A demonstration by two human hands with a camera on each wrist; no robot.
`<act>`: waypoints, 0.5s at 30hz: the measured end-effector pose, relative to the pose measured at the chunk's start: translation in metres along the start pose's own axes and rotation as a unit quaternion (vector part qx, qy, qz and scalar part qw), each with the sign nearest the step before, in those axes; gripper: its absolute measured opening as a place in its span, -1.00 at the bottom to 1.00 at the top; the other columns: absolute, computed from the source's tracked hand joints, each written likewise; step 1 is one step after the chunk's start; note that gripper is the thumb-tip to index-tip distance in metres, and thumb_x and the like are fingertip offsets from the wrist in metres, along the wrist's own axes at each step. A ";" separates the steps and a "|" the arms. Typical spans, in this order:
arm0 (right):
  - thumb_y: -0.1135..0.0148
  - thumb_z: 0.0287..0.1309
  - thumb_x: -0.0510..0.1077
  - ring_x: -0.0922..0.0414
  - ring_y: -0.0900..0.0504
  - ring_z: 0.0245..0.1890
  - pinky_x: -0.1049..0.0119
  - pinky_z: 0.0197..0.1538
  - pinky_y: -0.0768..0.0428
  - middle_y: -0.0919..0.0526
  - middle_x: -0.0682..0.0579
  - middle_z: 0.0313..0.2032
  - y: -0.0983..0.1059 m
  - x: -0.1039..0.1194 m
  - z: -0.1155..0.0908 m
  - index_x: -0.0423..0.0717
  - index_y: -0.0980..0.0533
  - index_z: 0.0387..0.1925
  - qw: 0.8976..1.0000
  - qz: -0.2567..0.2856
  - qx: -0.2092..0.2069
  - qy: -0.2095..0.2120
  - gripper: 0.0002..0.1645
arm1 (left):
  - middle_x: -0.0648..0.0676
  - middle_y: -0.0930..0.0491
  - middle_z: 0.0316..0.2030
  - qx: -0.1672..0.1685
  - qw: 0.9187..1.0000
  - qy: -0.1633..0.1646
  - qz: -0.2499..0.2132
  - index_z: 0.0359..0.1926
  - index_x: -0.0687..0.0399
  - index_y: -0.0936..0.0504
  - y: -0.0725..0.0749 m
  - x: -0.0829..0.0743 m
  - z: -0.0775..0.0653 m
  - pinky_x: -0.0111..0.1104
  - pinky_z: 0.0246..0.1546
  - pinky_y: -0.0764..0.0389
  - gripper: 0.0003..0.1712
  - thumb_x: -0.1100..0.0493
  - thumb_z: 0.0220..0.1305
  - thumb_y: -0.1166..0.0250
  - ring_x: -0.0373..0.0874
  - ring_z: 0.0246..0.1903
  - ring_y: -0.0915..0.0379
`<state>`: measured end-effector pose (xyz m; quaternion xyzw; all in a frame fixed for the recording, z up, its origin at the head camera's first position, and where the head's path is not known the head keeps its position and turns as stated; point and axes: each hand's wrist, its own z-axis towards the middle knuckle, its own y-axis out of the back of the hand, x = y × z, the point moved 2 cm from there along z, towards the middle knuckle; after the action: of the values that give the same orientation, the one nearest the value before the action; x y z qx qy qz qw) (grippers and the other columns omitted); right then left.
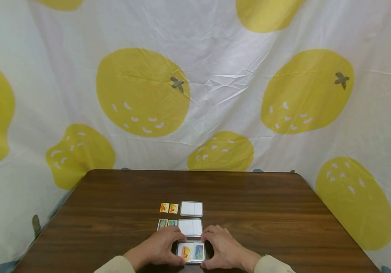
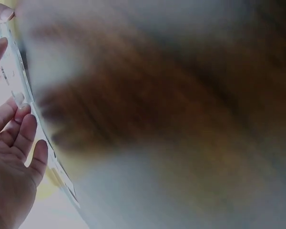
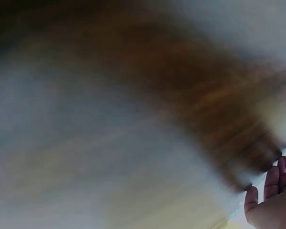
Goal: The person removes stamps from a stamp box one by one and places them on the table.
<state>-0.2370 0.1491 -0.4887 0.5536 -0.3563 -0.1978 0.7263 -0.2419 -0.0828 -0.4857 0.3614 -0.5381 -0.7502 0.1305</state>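
Observation:
Near the table's front edge lies a clear-rimmed flat case [image 1: 191, 261] with an orange picture card [image 1: 186, 252] and a blue-green picture card [image 1: 199, 251] side by side in it. My left hand [image 1: 161, 246] grips the case's left side, thumb at the near corner and fingers at the far one. On the opposite side, my right hand [image 1: 225, 248] holds it likewise. The left wrist view has the left hand [image 2: 14, 162] against the case's transparent edge [image 2: 19, 62]. In the right wrist view, the right hand's fingers [image 3: 272, 183] touch the dark, blurred surface.
Beyond the hands lie two more clear-rimmed cases with white insides, a nearer one [image 1: 190, 227] and a farther one [image 1: 191, 208]. Left of them are two orange cards [image 1: 164, 207] and two green-blue cards [image 1: 163, 223], partly behind my left hand. A fruit-print cloth [image 1: 216, 113] hangs behind the brown table [image 1: 267, 204].

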 end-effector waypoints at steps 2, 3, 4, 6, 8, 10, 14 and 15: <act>-0.47 -0.16 0.31 0.20 -0.42 0.03 0.08 0.10 -0.40 -0.48 0.18 0.01 -0.001 -0.001 0.000 0.05 -0.56 -0.10 1.000 0.004 0.002 -0.002 -0.36 | -0.18 -0.51 -0.23 0.008 1.000 0.007 -0.008 -0.11 0.00 -0.69 0.001 0.000 0.000 -0.37 -0.13 -0.46 -0.49 -0.20 0.01 -0.48 -0.34 -0.22 -0.37; -0.47 -0.15 0.31 0.19 -0.42 0.03 0.07 0.11 -0.40 -0.48 0.17 0.01 -0.001 -0.002 0.000 0.05 -0.56 -0.09 1.000 0.007 0.003 -0.003 -0.36 | -0.17 -0.52 -0.22 0.011 1.000 0.009 -0.009 -0.09 0.01 -0.69 0.001 0.000 0.000 -0.36 -0.12 -0.46 -0.48 -0.20 0.02 -0.47 -0.34 -0.20 -0.38; -0.46 -0.15 0.31 0.19 -0.43 0.03 0.07 0.11 -0.39 -0.48 0.17 0.01 -0.002 -0.003 0.000 0.05 -0.56 -0.09 1.000 0.008 0.003 -0.003 -0.36 | -0.16 -0.52 -0.20 0.013 1.000 0.010 -0.009 -0.07 0.01 -0.69 0.001 0.001 0.000 -0.36 -0.11 -0.47 -0.48 -0.20 0.03 -0.47 -0.33 -0.19 -0.38; -0.46 -0.15 0.31 0.18 -0.43 0.04 0.06 0.12 -0.39 -0.48 0.17 0.02 -0.002 -0.003 0.000 0.05 -0.56 -0.09 1.000 0.011 0.004 -0.005 -0.35 | -0.15 -0.53 -0.19 0.014 1.000 0.012 -0.005 -0.06 0.01 -0.69 0.001 0.001 0.000 -0.34 -0.09 -0.47 -0.46 -0.21 0.04 -0.46 -0.33 -0.18 -0.39; -0.47 -0.16 0.31 0.18 -0.43 0.04 0.06 0.12 -0.39 -0.49 0.16 0.01 -0.001 -0.003 0.000 0.05 -0.56 -0.09 1.000 0.010 0.002 -0.004 -0.35 | -0.16 -0.52 -0.19 0.010 1.000 0.010 -0.001 -0.05 0.01 -0.69 0.001 0.001 0.000 -0.34 -0.09 -0.47 -0.45 -0.21 0.03 -0.47 -0.33 -0.18 -0.38; -0.47 -0.16 0.31 0.17 -0.43 0.04 0.06 0.12 -0.39 -0.49 0.16 0.01 -0.001 -0.003 0.000 0.04 -0.56 -0.09 1.000 0.010 0.001 -0.002 -0.35 | -0.16 -0.51 -0.20 0.005 1.000 0.008 0.005 -0.05 0.01 -0.69 0.002 0.001 0.000 -0.34 -0.10 -0.46 -0.44 -0.22 0.02 -0.47 -0.33 -0.18 -0.38; -0.47 -0.15 0.33 0.18 -0.42 0.04 0.07 0.12 -0.39 -0.48 0.17 0.02 0.000 -0.002 0.000 0.04 -0.56 -0.07 1.000 0.015 0.007 -0.006 -0.33 | -0.16 -0.51 -0.21 0.002 1.000 0.004 0.000 -0.06 0.02 -0.69 0.005 0.001 -0.001 -0.34 -0.11 -0.46 -0.43 -0.21 -0.01 -0.48 -0.34 -0.20 -0.37; -0.46 -0.14 0.33 0.19 -0.42 0.04 0.07 0.12 -0.38 -0.48 0.17 0.03 0.001 -0.002 0.000 0.04 -0.56 -0.07 1.000 0.017 0.008 -0.007 -0.33 | -0.16 -0.51 -0.21 0.002 1.000 0.004 -0.002 -0.07 0.03 -0.70 0.006 0.002 -0.001 -0.34 -0.10 -0.46 -0.43 -0.21 -0.02 -0.49 -0.33 -0.19 -0.37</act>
<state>-0.2385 0.1509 -0.4888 0.5521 -0.3724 -0.1864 0.7223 -0.2436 -0.0868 -0.4814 0.3659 -0.5384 -0.7478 0.1306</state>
